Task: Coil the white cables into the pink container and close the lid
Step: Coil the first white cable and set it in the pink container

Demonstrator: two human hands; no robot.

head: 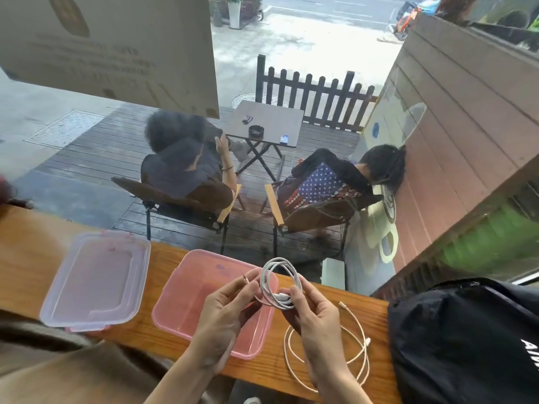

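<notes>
A light, springy white cable coil (pixel 280 282) is pinched at its bundled crossing by the right hand (pixel 313 319) above the pink container (pixel 186 304); its loose end is pinched by the left hand (pixel 224 313).

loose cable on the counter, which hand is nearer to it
Right. The right hand is directly above the loose cable and overlaps its loop in the view, gripping the coiled cable. The left hand pinches that coil's end over the pink container, farther left.
</notes>
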